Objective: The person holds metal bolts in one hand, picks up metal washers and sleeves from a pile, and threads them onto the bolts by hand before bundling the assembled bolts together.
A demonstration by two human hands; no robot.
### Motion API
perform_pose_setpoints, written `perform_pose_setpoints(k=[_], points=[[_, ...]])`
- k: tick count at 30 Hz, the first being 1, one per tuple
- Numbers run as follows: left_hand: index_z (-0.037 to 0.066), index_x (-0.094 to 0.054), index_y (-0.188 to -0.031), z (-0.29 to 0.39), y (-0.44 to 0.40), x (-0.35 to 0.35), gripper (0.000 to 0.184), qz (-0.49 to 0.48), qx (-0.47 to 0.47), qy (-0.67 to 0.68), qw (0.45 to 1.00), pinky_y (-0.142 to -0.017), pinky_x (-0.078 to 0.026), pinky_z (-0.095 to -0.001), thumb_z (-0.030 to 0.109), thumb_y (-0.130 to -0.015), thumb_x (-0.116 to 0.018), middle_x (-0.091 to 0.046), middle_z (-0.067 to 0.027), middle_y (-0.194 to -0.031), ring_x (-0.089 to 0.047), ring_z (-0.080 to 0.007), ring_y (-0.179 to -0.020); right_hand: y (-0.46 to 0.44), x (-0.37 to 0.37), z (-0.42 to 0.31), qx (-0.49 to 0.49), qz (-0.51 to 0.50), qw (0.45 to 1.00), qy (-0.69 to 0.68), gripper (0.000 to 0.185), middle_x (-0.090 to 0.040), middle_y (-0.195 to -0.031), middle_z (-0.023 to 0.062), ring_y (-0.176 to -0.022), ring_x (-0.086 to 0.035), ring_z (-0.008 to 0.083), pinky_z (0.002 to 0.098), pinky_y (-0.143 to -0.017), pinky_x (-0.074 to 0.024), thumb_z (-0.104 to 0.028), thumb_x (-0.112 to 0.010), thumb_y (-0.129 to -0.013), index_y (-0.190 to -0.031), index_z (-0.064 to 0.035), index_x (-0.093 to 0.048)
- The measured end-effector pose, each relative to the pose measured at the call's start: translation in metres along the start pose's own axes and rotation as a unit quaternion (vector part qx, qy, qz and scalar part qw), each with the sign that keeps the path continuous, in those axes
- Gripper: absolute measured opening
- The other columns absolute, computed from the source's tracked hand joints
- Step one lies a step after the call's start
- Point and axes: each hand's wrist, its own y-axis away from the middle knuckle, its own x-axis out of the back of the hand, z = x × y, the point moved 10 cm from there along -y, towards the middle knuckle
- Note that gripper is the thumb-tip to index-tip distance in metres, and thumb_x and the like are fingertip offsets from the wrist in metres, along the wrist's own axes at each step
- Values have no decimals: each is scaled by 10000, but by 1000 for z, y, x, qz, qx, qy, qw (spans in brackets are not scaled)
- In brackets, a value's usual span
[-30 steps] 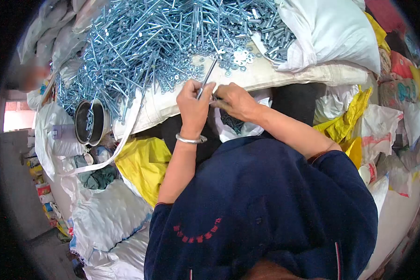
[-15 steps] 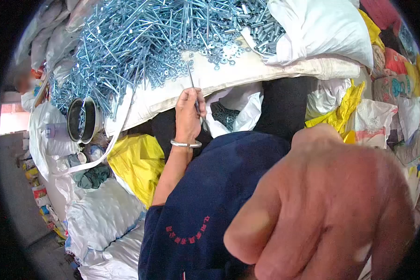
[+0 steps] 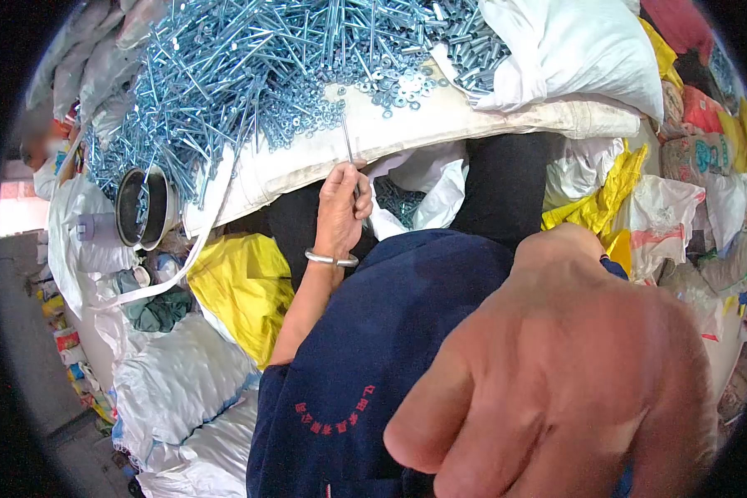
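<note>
My left hand (image 3: pixel 341 199), with a metal bangle at the wrist, is closed around a long thin bolt (image 3: pixel 347 139), which points up and away from the fingers. Just beyond it, loose washers (image 3: pixel 402 87) and a big heap of long bolts (image 3: pixel 224 75) lie on a white sack-covered surface (image 3: pixel 307 162). Right beside that hand, an open white bag (image 3: pixel 440 199) holds small metal parts. Very near the camera looms my right hand (image 3: pixel 556 373), back toward me, fingers curled and pressed together; its fingertips and anything in them are hidden.
Metal sleeves (image 3: pixel 477 62) lie by a full white sack (image 3: pixel 581 58) at the upper right. A round metal pot (image 3: pixel 174 212) stands left of the heap. Yellow sacking (image 3: pixel 241 286) and white sacks (image 3: pixel 178 382) crowd the left; more bags (image 3: pixel 664 216) are on the right.
My left hand and its bolt have shifted slightly right and down. My right hand has moved a little down and left, remaining close to the camera.
</note>
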Motion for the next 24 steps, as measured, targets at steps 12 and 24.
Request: perform_pose_setpoints(k=[12,24], points=[[27,-568,-1081,-1,1,14,284,30,9,-13,999,-453,-281,-196,295,-1003,-512,-518,3,-719,-384,-50,-525,-65,60,82,-53,13,968,245,168,-668,-879,89,-759,-646,144,296,-694,-515,-109,-607,-868,-987,-12,-676],[18,-612,-1063,-3,-4,5,278,8,24,-68,997,-454,-276,-177,272,-1001,-517,-504,17,-723,-372,-29,-534,-69,206,233,-79,107,680,721,110,-561,-891,170,-828,-599,386,471,-733,-484,-9,-558,-771,-871,-26,-600]])
